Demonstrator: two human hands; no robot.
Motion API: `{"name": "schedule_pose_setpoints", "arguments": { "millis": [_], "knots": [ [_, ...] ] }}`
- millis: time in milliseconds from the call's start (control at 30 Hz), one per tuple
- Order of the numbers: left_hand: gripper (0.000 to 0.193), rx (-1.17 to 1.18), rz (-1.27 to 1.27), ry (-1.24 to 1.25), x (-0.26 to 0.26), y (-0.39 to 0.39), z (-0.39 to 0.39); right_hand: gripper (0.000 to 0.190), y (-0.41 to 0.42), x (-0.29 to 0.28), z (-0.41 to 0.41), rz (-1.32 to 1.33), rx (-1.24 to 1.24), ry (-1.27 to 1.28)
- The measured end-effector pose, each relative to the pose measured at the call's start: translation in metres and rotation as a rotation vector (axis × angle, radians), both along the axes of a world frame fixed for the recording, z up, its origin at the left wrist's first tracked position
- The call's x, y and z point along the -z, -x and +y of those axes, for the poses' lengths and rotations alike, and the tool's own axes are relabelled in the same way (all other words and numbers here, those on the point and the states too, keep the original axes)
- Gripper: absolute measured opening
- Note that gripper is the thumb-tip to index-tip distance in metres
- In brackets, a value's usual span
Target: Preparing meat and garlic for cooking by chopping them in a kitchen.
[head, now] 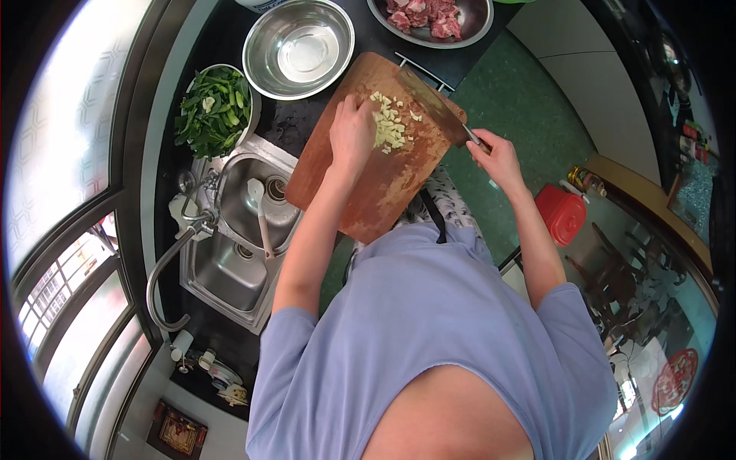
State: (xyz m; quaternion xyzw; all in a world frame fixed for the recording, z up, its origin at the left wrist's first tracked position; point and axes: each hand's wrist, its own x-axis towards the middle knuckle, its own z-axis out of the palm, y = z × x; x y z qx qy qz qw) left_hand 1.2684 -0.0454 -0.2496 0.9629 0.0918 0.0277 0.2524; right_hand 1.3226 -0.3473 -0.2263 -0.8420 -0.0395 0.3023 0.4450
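In my right hand (497, 158) is the handle of a cleaver (431, 103). Its broad blade lies over the right side of a wooden cutting board (385, 187), just right of a pile of chopped pale pieces (391, 123), which look like garlic. My left hand (352, 132) is over the board along the pile's left side, fingers bent downward. The back of that hand hides whether anything is between its fingertips. The board's surface is worn and stained, and its lower corner comes close to my shirt.
A steel bowl (253, 57) stands beyond the board, near a bowl of raw meat chunks (428, 17). Cut green vegetables (215, 109) fill a white container at left. A double sink (227, 276) with a curved faucet (152, 287) holds a spatula (261, 218). A red lidded container (560, 214) is at right.
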Motion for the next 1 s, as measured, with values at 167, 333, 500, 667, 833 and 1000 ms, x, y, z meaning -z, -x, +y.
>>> {"name": "schedule_pose_setpoints", "arguments": {
  "millis": [167,333,500,667,833,1000],
  "knots": [
    [0.015,0.077,-0.009,-0.138,0.018,-0.038,-0.005,0.026,-0.002,-0.008,0.000,-0.001,-0.010,0.000],
    [0.014,0.129,0.090,-0.174,0.022,-0.045,0.000,0.026,-0.003,-0.007,-0.008,-0.033,-0.014,0.004],
    [0.009,0.029,0.048,-0.038,0.001,-0.042,0.022,0.025,-0.014,0.006,-0.008,-0.038,-0.037,-0.017],
    [0.012,-0.326,0.171,0.459,-0.032,-0.010,0.059,0.026,-0.010,0.000,0.001,-0.017,-0.048,-0.046],
    [0.012,-0.563,0.014,0.606,-0.058,0.025,0.136,0.025,0.004,-0.026,-0.003,0.015,-0.002,-0.067],
    [0.015,-0.818,-0.298,0.235,-0.059,0.052,0.267,0.026,0.006,-0.038,0.013,-0.001,-0.051,-0.056]
  ]
}}
